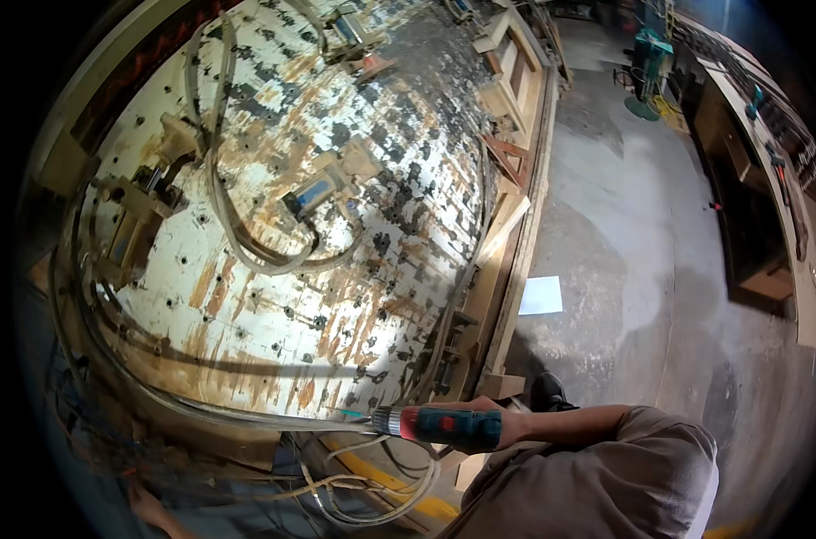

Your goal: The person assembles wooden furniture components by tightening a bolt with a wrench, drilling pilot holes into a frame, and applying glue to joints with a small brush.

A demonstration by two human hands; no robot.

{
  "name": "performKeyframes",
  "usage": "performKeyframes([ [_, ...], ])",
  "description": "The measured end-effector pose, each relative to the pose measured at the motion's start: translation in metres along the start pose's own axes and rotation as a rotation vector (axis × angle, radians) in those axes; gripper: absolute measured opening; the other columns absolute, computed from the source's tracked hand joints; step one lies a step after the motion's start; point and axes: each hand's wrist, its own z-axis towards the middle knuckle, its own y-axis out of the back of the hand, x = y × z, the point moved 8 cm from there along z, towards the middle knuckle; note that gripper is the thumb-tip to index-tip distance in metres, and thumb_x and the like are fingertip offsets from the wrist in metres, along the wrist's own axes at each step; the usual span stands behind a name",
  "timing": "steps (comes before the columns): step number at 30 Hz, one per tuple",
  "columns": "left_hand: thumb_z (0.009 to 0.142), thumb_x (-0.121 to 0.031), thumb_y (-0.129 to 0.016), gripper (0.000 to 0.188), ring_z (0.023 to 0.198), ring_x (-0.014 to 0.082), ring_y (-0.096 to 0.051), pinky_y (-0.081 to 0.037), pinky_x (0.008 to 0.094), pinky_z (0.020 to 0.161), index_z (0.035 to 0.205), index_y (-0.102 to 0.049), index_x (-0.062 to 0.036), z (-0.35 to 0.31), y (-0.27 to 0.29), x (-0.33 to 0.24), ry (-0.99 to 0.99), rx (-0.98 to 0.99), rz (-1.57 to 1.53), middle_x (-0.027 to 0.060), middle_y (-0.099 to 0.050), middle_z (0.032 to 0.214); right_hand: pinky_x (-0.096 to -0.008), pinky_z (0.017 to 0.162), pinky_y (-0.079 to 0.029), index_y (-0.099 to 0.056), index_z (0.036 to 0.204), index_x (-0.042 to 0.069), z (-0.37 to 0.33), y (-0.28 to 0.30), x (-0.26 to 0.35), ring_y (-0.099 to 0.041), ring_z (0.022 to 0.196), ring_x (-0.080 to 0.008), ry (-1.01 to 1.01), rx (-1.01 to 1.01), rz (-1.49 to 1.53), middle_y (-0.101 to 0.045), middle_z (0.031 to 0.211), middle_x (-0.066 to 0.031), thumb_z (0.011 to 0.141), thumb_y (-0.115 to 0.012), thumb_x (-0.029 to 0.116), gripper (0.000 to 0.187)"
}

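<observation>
A cordless drill (pixel 453 426), dark green with a red collar, lies level in my right hand (pixel 510 428). My fingers are wrapped round it, mostly hidden behind its body. The drill's chuck and thin bit point left, over the near edge of a worn white board (pixel 246 314) full of small holes. At the lower left, my left hand (pixel 144 503) is low beside a dim tangle of hoses and wires (pixel 111 449). Shadow and blur hide its fingers, so whether it grips anything there is unclear.
Clamps with blue bodies (pixel 316 191) and grey hoses (pixel 219 180) sit on the board. Wooden framing (pixel 516 260) runs along its right edge. Looped hoses (pixel 381 512) hang below the near edge. A white sheet (pixel 541 296) lies on the floor; a workbench (pixel 749 171) stands at right.
</observation>
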Motion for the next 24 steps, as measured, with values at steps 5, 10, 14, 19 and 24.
performKeyframes([
  [5,0.098,-0.042,-0.047,0.043,0.075,0.0254,-0.063,-0.050,0.0393,0.067,0.119,-0.065,-0.0085,0.040,0.003,0.025,0.098,-0.137,0.073,0.0120,-0.070,0.098,-0.0339,0.099,-0.040,-0.037,0.143,0.004,0.001,0.000,-0.007,-0.054,0.118,-0.0204,0.050,-0.035,-0.032,-0.051,0.137,-0.0135,0.079,-0.075,0.019,0.076],
  [10,0.098,-0.042,-0.047,0.043,0.074,0.0257,-0.063,-0.050,0.0396,0.066,0.119,-0.065,-0.0088,0.047,0.002,0.045,0.122,-0.174,0.117,0.0116,-0.070,0.097,-0.0337,0.100,-0.040,-0.036,0.143,0.004,0.000,0.002,-0.011,-0.055,0.116,-0.0193,0.012,-0.049,-0.048,-0.056,0.132,-0.0137,0.081,-0.074,0.019,0.075],
  [14,0.098,-0.042,-0.047,0.043,0.074,0.0260,-0.062,-0.050,0.0398,0.065,0.119,-0.065,-0.0091,0.042,0.001,0.048,0.122,-0.190,0.128,0.0113,-0.070,0.096,-0.0337,0.100,-0.039,-0.038,0.142,0.004,0.002,0.002,-0.008,-0.054,0.118,-0.0194,0.043,-0.064,0.010,-0.052,0.136,-0.0137,0.082,-0.073,0.021,0.072],
  [19,0.098,-0.042,-0.047,0.043,0.073,0.0263,-0.062,-0.050,0.0401,0.065,0.120,-0.065,-0.0094,0.038,-0.003,0.053,0.139,-0.205,0.119,0.0109,-0.070,0.094,-0.0333,0.101,-0.038,-0.039,0.141,0.004,0.005,-0.001,-0.004,-0.052,0.120,-0.0197,0.047,-0.047,-0.015,-0.049,0.139,-0.0137,0.083,-0.073,0.021,0.070],
  [24,0.098,-0.043,-0.047,0.043,0.072,0.0267,-0.062,-0.049,0.0404,0.064,0.120,-0.065,-0.0098,0.039,-0.017,0.059,0.123,-0.233,0.116,0.0105,-0.070,0.093,-0.0335,0.102,-0.038,-0.039,0.142,0.003,0.002,-0.004,-0.007,-0.052,0.121,-0.0194,0.022,-0.064,0.039,-0.048,0.140,-0.0135,0.083,-0.073,0.021,0.071],
])
